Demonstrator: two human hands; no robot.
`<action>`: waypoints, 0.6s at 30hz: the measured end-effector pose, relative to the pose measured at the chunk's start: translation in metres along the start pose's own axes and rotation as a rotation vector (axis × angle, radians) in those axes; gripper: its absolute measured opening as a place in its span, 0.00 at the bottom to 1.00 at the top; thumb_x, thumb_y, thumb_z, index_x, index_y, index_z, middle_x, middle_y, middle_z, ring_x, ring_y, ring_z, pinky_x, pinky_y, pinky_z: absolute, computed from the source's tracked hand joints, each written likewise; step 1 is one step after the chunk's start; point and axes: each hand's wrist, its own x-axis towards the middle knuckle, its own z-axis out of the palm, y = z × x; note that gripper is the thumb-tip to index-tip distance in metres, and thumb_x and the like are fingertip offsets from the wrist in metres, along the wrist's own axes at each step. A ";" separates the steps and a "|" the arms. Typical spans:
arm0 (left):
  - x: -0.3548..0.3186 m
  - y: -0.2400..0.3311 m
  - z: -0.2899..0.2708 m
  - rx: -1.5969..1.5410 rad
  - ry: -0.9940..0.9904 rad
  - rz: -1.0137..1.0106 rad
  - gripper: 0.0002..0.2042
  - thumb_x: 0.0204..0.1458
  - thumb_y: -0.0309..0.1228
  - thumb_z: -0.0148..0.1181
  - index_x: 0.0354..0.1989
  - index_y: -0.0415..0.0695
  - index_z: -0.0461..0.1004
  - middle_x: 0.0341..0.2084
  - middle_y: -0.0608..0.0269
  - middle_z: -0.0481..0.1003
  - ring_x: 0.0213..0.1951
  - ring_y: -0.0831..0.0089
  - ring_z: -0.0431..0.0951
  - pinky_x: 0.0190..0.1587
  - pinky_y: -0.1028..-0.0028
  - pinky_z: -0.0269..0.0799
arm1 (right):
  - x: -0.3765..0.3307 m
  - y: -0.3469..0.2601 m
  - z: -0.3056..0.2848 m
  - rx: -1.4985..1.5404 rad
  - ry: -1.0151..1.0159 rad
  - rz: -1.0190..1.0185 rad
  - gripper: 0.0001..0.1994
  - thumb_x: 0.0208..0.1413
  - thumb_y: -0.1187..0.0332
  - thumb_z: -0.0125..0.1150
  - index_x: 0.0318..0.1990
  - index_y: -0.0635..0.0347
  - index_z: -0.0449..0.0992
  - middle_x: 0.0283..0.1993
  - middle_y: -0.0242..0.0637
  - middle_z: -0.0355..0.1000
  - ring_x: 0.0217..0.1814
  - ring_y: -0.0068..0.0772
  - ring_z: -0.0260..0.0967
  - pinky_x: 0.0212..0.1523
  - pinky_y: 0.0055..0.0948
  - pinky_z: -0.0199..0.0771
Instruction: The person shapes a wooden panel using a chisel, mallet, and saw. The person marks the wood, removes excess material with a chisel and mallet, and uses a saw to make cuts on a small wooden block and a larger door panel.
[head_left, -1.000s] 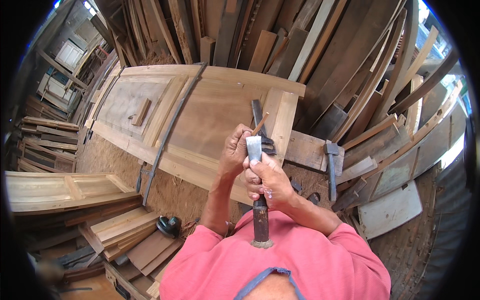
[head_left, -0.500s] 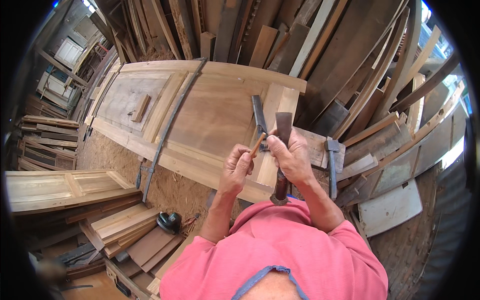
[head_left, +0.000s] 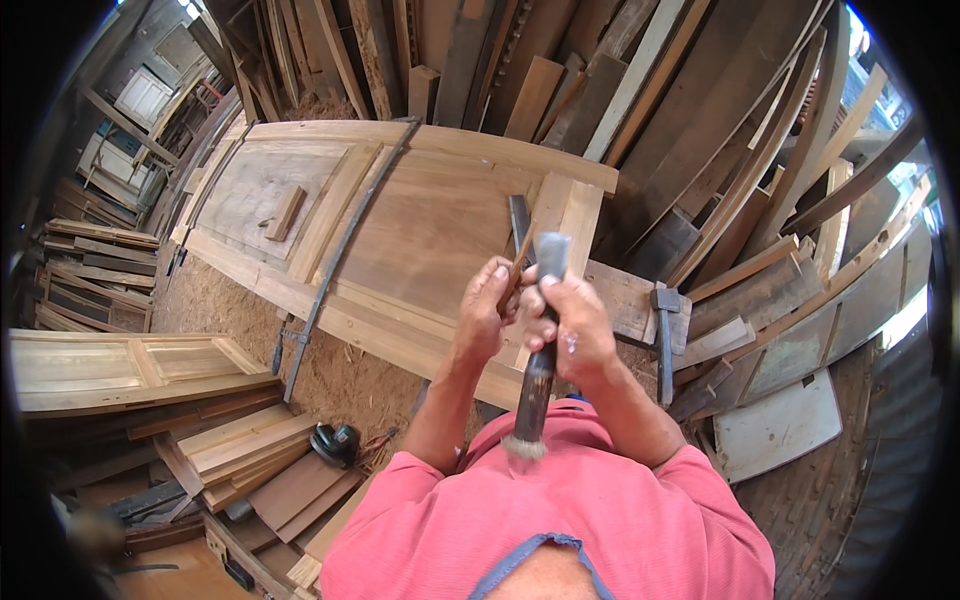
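Upright in front of my chest is a broad chisel [head_left: 535,390], its flat blade pointing away and its worn dark handle toward my shirt. My right hand [head_left: 580,335] is closed around it near where blade meets handle. A thin wooden peg [head_left: 515,272] is pinched in the fingers of my left hand [head_left: 483,318], close beside the blade. Whether the chisel touches the peg I cannot tell. Both hands are above the near right end of a panelled wooden door [head_left: 430,235]. A dark metal tool [head_left: 518,220] lies on the door just beyond them, partly hidden.
Long bar clamps [head_left: 345,245] cross the door, and a small wood block [head_left: 286,213] lies on its far left panel. A hammer [head_left: 665,340] rests on a board at the right. Another panelled door [head_left: 150,368], stacked planks [head_left: 245,445] and a power tool [head_left: 336,443] are at the left.
The chisel has tilted, its blade shifting left toward the peg and its handle end swinging left and nearer me. The peg now stands more upright in my left hand.
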 end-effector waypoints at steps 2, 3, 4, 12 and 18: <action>0.009 0.006 0.001 -0.022 -0.023 0.044 0.09 0.67 0.33 0.45 0.35 0.46 0.67 0.20 0.78 0.65 0.20 0.91 0.60 0.21 0.84 0.55 | -0.005 0.008 0.009 0.014 -0.092 0.117 0.10 0.67 0.64 0.47 0.48 0.59 0.65 0.28 0.26 0.62 0.20 0.15 0.56 0.21 0.22 0.65; 0.012 0.007 0.000 -0.022 -0.028 0.044 0.09 0.67 0.33 0.45 0.35 0.46 0.67 0.20 0.78 0.65 0.20 0.91 0.60 0.21 0.84 0.55 | -0.008 0.012 0.012 0.037 -0.117 0.177 0.09 0.67 0.64 0.47 0.48 0.59 0.65 0.27 0.26 0.62 0.19 0.15 0.55 0.21 0.22 0.64; 0.013 0.008 0.001 0.048 -0.020 0.097 0.09 0.67 0.32 0.44 0.35 0.46 0.67 0.21 0.78 0.66 0.22 0.92 0.61 0.22 0.85 0.56 | -0.011 0.014 0.013 0.037 -0.115 0.172 0.09 0.67 0.64 0.47 0.48 0.59 0.65 0.27 0.26 0.62 0.19 0.15 0.55 0.21 0.22 0.64; 0.001 0.010 -0.007 0.498 -0.067 0.501 0.09 0.67 0.29 0.47 0.38 0.38 0.72 0.27 0.70 0.68 0.30 0.83 0.65 0.32 0.79 0.63 | -0.029 0.014 0.019 -0.042 -0.136 0.143 0.08 0.68 0.63 0.46 0.45 0.57 0.65 0.23 0.25 0.57 0.15 0.16 0.51 0.19 0.23 0.62; -0.011 0.014 -0.001 0.610 -0.036 0.628 0.10 0.67 0.30 0.47 0.40 0.37 0.74 0.26 0.68 0.70 0.27 0.81 0.67 0.29 0.77 0.64 | -0.034 0.014 0.018 -0.079 -0.148 0.110 0.08 0.68 0.63 0.46 0.45 0.57 0.65 0.22 0.26 0.58 0.15 0.17 0.52 0.18 0.24 0.61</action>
